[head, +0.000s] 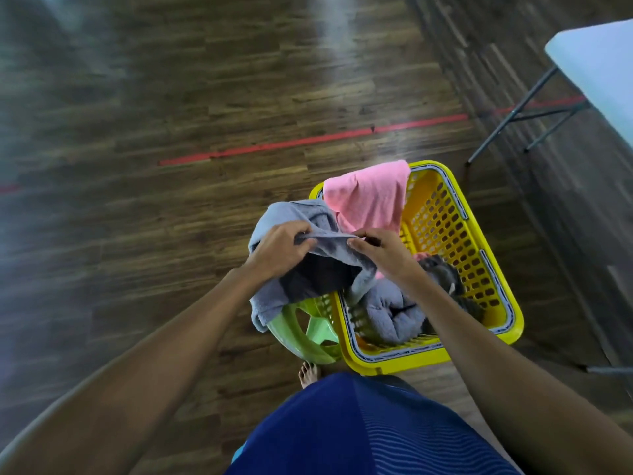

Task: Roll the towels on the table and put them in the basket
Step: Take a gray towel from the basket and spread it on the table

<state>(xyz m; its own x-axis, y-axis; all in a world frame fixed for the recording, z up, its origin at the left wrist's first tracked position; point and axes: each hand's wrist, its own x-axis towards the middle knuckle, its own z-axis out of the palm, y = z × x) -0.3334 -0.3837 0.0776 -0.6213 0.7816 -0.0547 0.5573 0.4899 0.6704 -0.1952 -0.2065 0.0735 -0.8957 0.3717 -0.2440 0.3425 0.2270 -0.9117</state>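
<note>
Both hands held one grey towel (277,217) in the air, over the near-left corner of the basket (394,361). The left hand (281,246) gripped the towel's top edge, its fingers (301,234) curled tight over a fold of cloth with the thumb tucked under. The right hand (383,252) pinched the same edge a little to the right, with the thumb and forefinger closed narrowly on the cloth and the other fingers bent loosely behind. The stretch of edge between the hands was short and nearly taut. The rest of the towel hung down unrolled. One flap drooped past the left wrist and its lower corner reached the stool (308,334).

The yellow basket sat on that green stool, and its perforated walls showed on the right side. A pink towel (370,197) lay draped over the far rim, partly inside the basket. Inside, near the front, lay a grey bundle (387,313), and a dark cloth (442,272) lay just beside it toward the right wall. Whether either was rolled could not be told.

The white table (603,63) stood well apart at the upper right, with only a corner and folding legs in view. A strip of red tape (308,140) crossed the wood floor (171,97). A bare foot (308,371) stood just beside the stool.
</note>
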